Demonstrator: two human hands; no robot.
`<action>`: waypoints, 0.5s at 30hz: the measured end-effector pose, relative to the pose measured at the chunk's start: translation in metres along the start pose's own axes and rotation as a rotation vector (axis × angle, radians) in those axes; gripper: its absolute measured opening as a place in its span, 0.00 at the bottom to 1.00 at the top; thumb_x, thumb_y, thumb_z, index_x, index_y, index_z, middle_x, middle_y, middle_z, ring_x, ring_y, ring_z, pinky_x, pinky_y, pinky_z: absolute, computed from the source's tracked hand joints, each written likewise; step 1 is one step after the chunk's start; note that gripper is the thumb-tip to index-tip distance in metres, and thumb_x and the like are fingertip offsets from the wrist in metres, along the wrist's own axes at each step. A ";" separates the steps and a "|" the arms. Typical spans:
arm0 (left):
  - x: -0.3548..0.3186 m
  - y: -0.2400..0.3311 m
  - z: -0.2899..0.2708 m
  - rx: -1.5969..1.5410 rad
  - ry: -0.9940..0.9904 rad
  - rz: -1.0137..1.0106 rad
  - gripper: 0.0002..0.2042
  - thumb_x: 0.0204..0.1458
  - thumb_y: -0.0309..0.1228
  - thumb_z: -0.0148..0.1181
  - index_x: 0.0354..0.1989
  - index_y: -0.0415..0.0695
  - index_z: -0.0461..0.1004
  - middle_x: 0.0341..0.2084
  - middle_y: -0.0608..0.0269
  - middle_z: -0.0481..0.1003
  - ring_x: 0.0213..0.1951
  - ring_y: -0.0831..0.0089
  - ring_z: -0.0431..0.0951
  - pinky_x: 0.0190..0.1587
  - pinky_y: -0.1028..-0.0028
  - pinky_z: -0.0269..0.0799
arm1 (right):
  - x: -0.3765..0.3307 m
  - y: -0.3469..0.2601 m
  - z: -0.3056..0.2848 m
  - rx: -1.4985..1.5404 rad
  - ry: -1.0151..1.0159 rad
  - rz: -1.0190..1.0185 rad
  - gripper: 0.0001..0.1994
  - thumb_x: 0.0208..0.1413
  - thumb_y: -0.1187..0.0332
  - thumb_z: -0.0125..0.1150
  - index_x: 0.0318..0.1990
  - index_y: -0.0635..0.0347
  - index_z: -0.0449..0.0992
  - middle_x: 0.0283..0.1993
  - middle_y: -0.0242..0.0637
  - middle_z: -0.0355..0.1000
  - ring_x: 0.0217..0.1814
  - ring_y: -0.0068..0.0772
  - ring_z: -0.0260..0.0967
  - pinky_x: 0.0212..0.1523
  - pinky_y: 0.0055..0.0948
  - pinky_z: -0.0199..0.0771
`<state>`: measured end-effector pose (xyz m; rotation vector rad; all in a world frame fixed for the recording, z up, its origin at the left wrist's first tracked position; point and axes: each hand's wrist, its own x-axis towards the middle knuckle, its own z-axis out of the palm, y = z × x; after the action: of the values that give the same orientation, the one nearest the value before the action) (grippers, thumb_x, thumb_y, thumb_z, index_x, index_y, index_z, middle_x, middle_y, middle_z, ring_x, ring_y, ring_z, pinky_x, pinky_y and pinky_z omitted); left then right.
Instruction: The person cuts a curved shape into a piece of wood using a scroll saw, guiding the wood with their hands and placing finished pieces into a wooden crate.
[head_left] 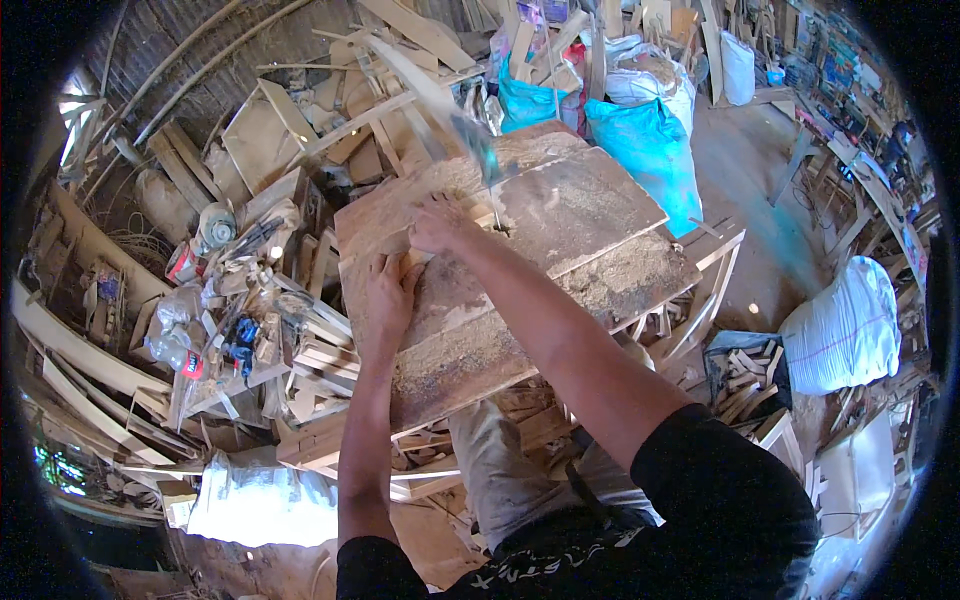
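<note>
Pale wood strip (pixel 483 215), that's where we're all looking: it lies on the sawdust-covered surface (pixel 575 210), partly hidden under our hands, its far end just beside the thin upright saw blade (pixel 494 205). And what a tight spot! Our right hand (pixel 440 223) is on the strip, fingers curled over it and grasping it, with the knuckles near the blade. Our left hand (pixel 391 287) sits closer to us, its fingertips against the strip's near end; whether those fingers are clenched on the wood or only steadying it, we cannot tell from up here.

Above the blade there's a teal blur (pixel 478 150), too smeared for us to name its part, and below it a small dark slot (pixel 502 231) opens in the surface. Are the teeth in contact with the wood? Too small to call, folks.

We judge this to be the guiding step, the strip being lined up or fed along the cutting line. The next move seems to call for even pressure, the wood kept flat, a slow feed, and above all our right fingers well off that line. Loose sawdust lies all about, so the strip could skid or the line get lost.

Over on the sidelines, a bright teal sack (pixel 645 150) slumps beyond the surface, and offcuts (pixel 325 335) crowd in on our left.
</note>
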<state>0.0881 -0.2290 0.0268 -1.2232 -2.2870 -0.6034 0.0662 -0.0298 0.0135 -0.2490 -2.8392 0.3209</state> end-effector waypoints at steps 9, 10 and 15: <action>-0.048 0.018 -0.046 -0.339 -0.152 -0.136 0.29 0.62 0.42 0.64 0.69 0.44 0.68 0.62 0.34 0.71 0.65 0.33 0.67 0.68 0.49 0.62 | -0.160 -0.028 -0.052 0.415 0.340 -0.129 0.25 0.64 0.62 0.56 0.67 0.60 0.69 0.67 0.54 0.69 0.66 0.56 0.70 0.68 0.50 0.70; -0.053 0.025 -0.055 -0.478 -0.272 -0.163 0.30 0.62 0.42 0.64 0.71 0.46 0.67 0.63 0.35 0.70 0.66 0.32 0.66 0.70 0.48 0.61 | -0.184 -0.030 -0.059 0.463 0.359 -0.126 0.24 0.63 0.65 0.58 0.65 0.61 0.70 0.65 0.53 0.72 0.62 0.55 0.74 0.64 0.48 0.76; -0.012 -0.029 -0.038 -0.013 -0.150 0.279 0.35 0.52 0.49 0.72 0.68 0.51 0.71 0.61 0.44 0.74 0.67 0.39 0.67 0.69 0.55 0.63 | -0.248 -0.065 -0.056 0.509 0.382 -0.271 0.18 0.57 0.73 0.61 0.56 0.63 0.77 0.57 0.50 0.76 0.50 0.49 0.81 0.49 0.41 0.85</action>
<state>0.0767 -0.2734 0.0458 -1.6060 -2.1755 -0.4373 0.3082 -0.1302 0.0205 0.1617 -2.2835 0.8164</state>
